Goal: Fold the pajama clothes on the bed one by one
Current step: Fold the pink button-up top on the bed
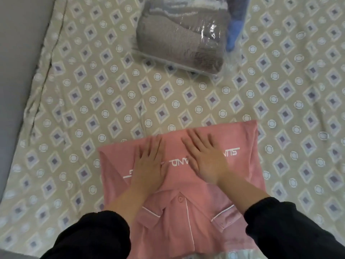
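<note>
A pink pajama top (240,172) with white piping and white lettering lies folded into a rough rectangle on the bed, at the lower middle of the view. Its collar and one button face me near the bottom. My left hand (149,165) lies flat on the left half of the folded cloth, fingers straight and pointing away from me. My right hand (205,159) presses flat on the right half, partly covering the lettering. Neither hand grips the fabric. Black sleeves cover both forearms.
The bed sheet (112,94) is beige with diamond and circle prints. A clear plastic bag (183,34) holding folded grey-brown fabric lies at the top middle, something blue (236,27) beside it. A grey surface (16,53) runs along the bed's left edge.
</note>
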The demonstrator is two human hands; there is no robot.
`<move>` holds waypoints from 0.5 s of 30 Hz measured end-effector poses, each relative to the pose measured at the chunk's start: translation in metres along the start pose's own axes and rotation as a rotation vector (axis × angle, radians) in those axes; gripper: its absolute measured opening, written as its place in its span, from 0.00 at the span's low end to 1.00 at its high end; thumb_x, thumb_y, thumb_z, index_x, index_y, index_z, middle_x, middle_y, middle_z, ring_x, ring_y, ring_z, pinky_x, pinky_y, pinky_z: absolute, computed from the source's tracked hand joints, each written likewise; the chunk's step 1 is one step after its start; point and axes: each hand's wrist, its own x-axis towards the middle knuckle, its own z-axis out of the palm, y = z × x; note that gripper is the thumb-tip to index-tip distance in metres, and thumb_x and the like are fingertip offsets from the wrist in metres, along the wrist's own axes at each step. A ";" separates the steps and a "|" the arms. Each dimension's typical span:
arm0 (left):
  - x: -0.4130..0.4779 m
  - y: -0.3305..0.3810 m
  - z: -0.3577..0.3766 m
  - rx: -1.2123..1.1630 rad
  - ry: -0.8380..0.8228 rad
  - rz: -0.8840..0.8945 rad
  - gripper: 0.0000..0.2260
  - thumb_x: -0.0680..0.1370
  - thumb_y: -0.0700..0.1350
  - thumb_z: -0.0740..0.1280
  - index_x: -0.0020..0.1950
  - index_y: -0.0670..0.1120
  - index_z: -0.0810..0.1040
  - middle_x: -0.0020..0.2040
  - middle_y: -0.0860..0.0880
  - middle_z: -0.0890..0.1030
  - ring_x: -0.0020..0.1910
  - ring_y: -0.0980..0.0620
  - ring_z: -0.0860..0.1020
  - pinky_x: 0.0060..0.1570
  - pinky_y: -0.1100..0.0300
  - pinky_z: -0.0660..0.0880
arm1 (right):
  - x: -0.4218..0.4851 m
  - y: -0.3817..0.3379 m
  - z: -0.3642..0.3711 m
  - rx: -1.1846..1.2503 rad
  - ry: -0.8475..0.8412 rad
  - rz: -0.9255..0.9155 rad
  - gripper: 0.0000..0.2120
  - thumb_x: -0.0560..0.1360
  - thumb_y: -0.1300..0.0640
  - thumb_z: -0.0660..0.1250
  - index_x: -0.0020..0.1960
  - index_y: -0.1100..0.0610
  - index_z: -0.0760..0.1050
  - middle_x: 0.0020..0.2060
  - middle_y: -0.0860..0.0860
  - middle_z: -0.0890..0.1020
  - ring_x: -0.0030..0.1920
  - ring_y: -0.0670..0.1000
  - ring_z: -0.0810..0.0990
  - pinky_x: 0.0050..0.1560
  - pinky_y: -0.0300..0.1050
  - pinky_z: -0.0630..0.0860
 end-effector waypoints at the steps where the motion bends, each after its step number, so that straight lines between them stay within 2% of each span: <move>1: -0.013 -0.019 0.003 0.000 -0.004 -0.059 0.30 0.79 0.57 0.51 0.78 0.42 0.55 0.77 0.44 0.59 0.76 0.45 0.55 0.71 0.39 0.53 | -0.002 0.006 0.006 -0.053 -0.026 -0.026 0.27 0.80 0.46 0.49 0.77 0.53 0.55 0.76 0.54 0.60 0.76 0.53 0.52 0.72 0.59 0.47; 2: -0.024 -0.036 0.004 0.006 -0.009 -0.105 0.31 0.80 0.59 0.49 0.78 0.42 0.55 0.77 0.44 0.59 0.77 0.46 0.54 0.73 0.42 0.48 | -0.006 0.014 0.009 -0.068 -0.061 0.035 0.28 0.79 0.45 0.47 0.78 0.51 0.52 0.76 0.53 0.59 0.76 0.53 0.52 0.72 0.60 0.48; 4: -0.038 -0.063 0.003 0.044 -0.036 -0.140 0.31 0.80 0.60 0.48 0.78 0.42 0.53 0.78 0.45 0.57 0.78 0.48 0.51 0.75 0.47 0.40 | -0.012 0.031 0.010 -0.059 -0.059 0.236 0.28 0.80 0.43 0.42 0.78 0.49 0.44 0.78 0.50 0.51 0.77 0.51 0.45 0.73 0.59 0.41; 6: -0.041 -0.074 -0.003 0.072 -0.055 -0.131 0.31 0.80 0.59 0.49 0.78 0.42 0.55 0.78 0.45 0.58 0.77 0.48 0.52 0.75 0.49 0.37 | -0.015 0.044 0.005 -0.034 -0.098 0.414 0.29 0.79 0.42 0.36 0.78 0.48 0.38 0.78 0.48 0.43 0.77 0.49 0.38 0.73 0.56 0.33; 8: -0.040 -0.075 -0.008 0.080 -0.057 -0.136 0.31 0.79 0.58 0.50 0.78 0.42 0.55 0.78 0.44 0.58 0.77 0.48 0.53 0.74 0.47 0.35 | -0.013 0.048 -0.001 -0.045 -0.115 0.490 0.30 0.77 0.40 0.32 0.77 0.49 0.35 0.78 0.49 0.42 0.77 0.49 0.38 0.74 0.57 0.33; 10: -0.037 -0.070 -0.012 0.077 -0.039 -0.168 0.31 0.78 0.58 0.48 0.78 0.43 0.51 0.78 0.45 0.53 0.77 0.49 0.50 0.73 0.42 0.37 | -0.010 0.045 -0.008 -0.081 -0.161 0.491 0.32 0.76 0.41 0.31 0.77 0.52 0.35 0.78 0.51 0.41 0.77 0.51 0.38 0.74 0.59 0.35; 12: -0.029 -0.060 -0.017 0.026 -0.007 -0.168 0.31 0.79 0.57 0.48 0.77 0.42 0.51 0.78 0.46 0.49 0.78 0.48 0.46 0.71 0.38 0.45 | -0.003 0.036 -0.022 -0.083 -0.141 0.429 0.33 0.77 0.43 0.35 0.79 0.56 0.40 0.78 0.53 0.41 0.77 0.52 0.37 0.73 0.59 0.35; 15: -0.014 -0.042 -0.026 -0.022 0.050 -0.050 0.31 0.78 0.56 0.51 0.78 0.40 0.55 0.79 0.45 0.51 0.78 0.47 0.48 0.70 0.36 0.50 | 0.014 0.007 -0.042 -0.053 -0.013 0.185 0.31 0.80 0.44 0.44 0.79 0.57 0.45 0.78 0.55 0.44 0.77 0.53 0.37 0.74 0.58 0.35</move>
